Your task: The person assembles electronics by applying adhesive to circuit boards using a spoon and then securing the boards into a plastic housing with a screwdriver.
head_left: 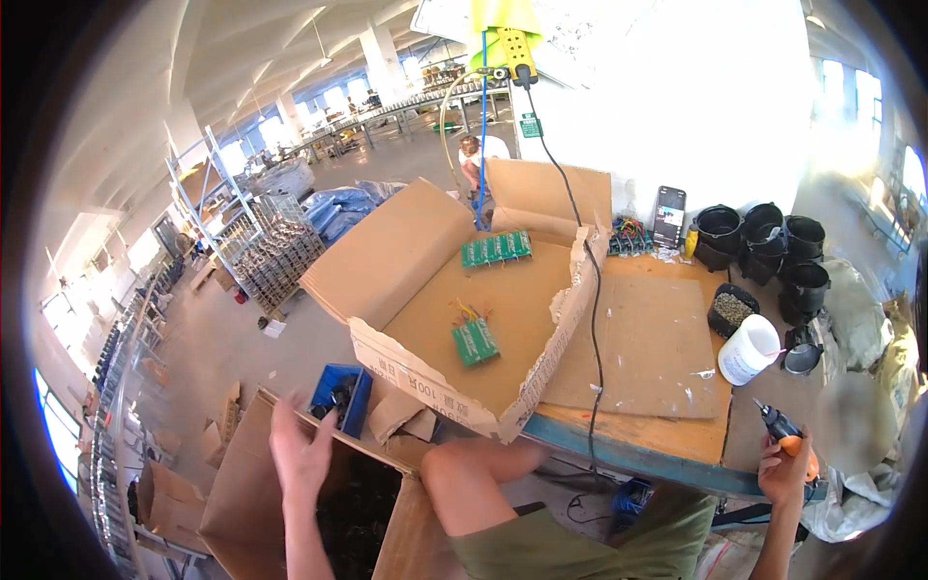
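My right hand (785,471) is closed round an electric screwdriver (788,435) with an orange and dark body, its bit pointing up and left, beside the table's right end. At the left, my left hand (300,452) is raised over a deep cardboard box (237,474) of dark parts (358,507). Its fingers are slightly blurred, the thumb stands apart, and nothing shows in it. Close by is a blue bin (359,406) with black pieces. On the table, a shallow open carton (416,333) holds a row of green packs (496,249) and a smaller green group with wires (475,342).
A flat cardboard sheet (652,338) covers part of the wooden table. A white tub (748,350), a black scoop of small metal parts (732,310), several black buckets (764,237) and a phone (669,217) stand at the right. A black cable (596,338) hangs across the carton. Someone (480,155) crouches behind.
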Tool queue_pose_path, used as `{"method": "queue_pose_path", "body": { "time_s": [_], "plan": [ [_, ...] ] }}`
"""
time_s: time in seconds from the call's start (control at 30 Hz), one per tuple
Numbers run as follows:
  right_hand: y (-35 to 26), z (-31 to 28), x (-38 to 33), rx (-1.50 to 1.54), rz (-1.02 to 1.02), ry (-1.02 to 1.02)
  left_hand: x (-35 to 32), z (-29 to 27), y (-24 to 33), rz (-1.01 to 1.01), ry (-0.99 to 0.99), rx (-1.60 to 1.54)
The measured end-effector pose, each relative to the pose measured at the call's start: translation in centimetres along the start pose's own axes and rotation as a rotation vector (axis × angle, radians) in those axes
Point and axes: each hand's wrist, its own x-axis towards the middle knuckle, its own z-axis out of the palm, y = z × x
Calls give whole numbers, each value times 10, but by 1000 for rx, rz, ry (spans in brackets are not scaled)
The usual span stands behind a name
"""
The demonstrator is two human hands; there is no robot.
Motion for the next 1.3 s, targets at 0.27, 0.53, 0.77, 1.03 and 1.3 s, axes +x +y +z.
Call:
{"method": "queue_pose_path", "body": {
  "time_s": [0.27,0.53,0.77,1.03,1.3],
  "plan": [
    [-8,3,12,129,162,27,101,215,82,491,-671,242],
    [82,97,-51,-999,-266,-414,70,172,143,748,-323,2],
    [159,198,-61,-1173,-696,-796,-48,108,271,897,-449,-453],
    [197,175,-49,-1243,-928,-690,-85,158,246,-420,-930,-1488],
    [211,165,-45,-1073,-971,-674,-88,165,234,-30,-744,-1152]
  ]
}}
